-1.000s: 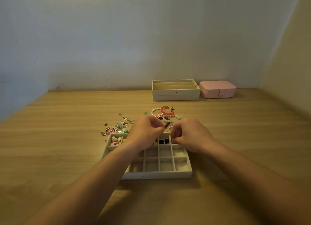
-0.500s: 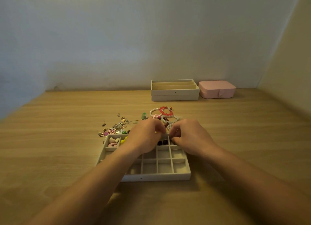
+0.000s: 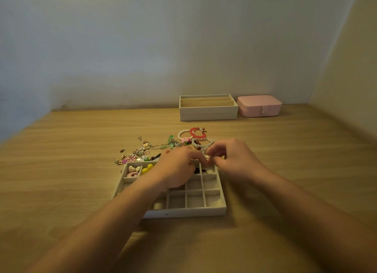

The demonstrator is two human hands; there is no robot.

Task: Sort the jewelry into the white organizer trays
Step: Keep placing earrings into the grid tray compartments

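Wood-grain table (image 3: 61, 170), bare wood showing broadly left and right of my work.

Item 1: white gridded tray (image 3: 183, 212), near edge toward me, far edge just beside the loose jewelry pile (image 3: 142, 152). Far-left cells hold heart charms (image 3: 133, 168) and yellow beads (image 3: 148, 168).

Item 2: beaded bracelets (image 3: 196, 134), beyond the tray's far-right corner.

Item 3: my left hand (image 3: 179, 166) and right hand (image 3: 234, 160), fingers curled, fingertips meeting over the tray's far-right cells, together pinching a small silvery piece (image 3: 206, 155); I cannot tell its kind.

Item 4: stacked white trays (image 3: 208, 111) against the back wall, pink case (image 3: 259, 106) just beside them, a strip of bare wood between these and the bracelets.
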